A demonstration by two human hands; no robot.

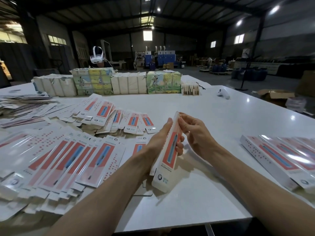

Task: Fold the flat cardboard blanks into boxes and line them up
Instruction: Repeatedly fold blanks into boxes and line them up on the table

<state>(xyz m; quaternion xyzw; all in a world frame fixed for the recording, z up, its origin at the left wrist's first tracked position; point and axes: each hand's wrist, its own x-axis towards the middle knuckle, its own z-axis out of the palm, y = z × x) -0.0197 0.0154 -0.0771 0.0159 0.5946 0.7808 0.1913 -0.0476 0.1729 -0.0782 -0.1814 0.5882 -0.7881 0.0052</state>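
I hold one long white box (167,160) with a red panel and a blue brush picture, tilted up over the white table (196,106). My left hand (158,142) grips its middle from the left, fingers wrapped round the right side. My right hand (196,132) pinches the box's far top end. Flat blanks (68,155) of the same print lie fanned out at the left, and more flat blanks (119,116) lie behind them. Folded boxes (281,155) stand side by side in a row at the right.
Wrapped bundles of packs (105,82) line the far side of the table, with a person in a white headset (96,57) behind them. A white controller (223,93) lies at the far right. An open carton (274,96) sits on the floor beyond the table's right edge.
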